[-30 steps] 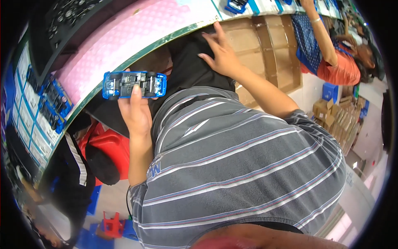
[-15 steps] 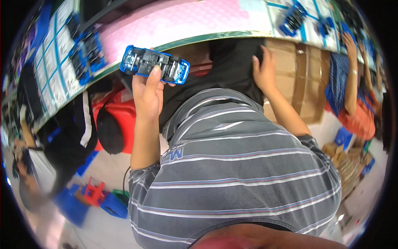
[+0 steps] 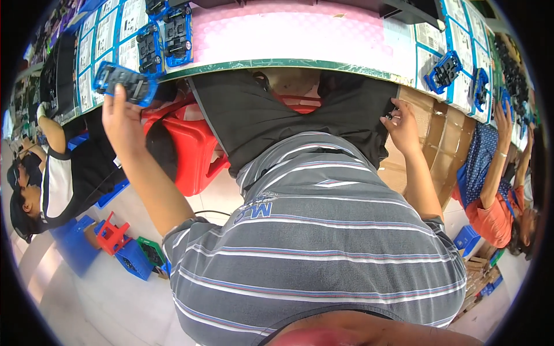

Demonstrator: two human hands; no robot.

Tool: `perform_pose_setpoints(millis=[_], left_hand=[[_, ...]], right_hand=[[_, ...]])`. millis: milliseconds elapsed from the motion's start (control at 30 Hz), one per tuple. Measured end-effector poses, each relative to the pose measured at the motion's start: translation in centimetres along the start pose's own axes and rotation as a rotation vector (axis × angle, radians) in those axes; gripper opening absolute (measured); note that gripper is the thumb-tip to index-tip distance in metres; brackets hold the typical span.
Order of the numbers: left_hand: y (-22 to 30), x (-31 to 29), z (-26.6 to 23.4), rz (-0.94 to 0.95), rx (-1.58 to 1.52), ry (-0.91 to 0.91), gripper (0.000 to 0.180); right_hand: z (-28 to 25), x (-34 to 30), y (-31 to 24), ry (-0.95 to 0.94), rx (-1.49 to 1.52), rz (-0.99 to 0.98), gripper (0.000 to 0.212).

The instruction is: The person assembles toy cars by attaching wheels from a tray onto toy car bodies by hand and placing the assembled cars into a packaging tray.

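The left hand is holding a blue toy car, underside up; other cars are lying on the table beyond that hand and to its right. The right hand is curling beside the black trousers, with small dark bits showing at its fingertips; I cannot tell whether it is gripping them

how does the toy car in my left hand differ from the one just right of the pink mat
The left hand grips the held toy car; the benchtop toy car rests unheld. The held one slants down rightward, the benchtop one up rightward. Both show blue bodies and dark undersides.
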State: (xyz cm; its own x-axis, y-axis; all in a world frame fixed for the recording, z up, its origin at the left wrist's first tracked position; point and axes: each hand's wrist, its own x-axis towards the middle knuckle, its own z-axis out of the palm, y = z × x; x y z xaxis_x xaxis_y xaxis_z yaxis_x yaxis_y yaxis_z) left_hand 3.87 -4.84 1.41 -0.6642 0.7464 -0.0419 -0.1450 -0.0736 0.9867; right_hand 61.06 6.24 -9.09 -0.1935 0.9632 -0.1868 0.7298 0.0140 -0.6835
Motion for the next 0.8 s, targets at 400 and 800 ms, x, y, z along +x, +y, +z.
perform_pose_setpoints(millis=[400, 800], left_hand=[[-3.7, 12.6, -9.6, -0.314, 0.17, 0.025, 0.043], [-2.9, 10.5, -5.6, -0.275, 0.594, 0.069, 0.062]], right_hand=[[-3.9, 0.6, -2.7, 0.161, 0.056, 0.05, 0.047], [-11.8, -0.3, -4.5, 0.376, 0.25, 0.009, 0.034]])
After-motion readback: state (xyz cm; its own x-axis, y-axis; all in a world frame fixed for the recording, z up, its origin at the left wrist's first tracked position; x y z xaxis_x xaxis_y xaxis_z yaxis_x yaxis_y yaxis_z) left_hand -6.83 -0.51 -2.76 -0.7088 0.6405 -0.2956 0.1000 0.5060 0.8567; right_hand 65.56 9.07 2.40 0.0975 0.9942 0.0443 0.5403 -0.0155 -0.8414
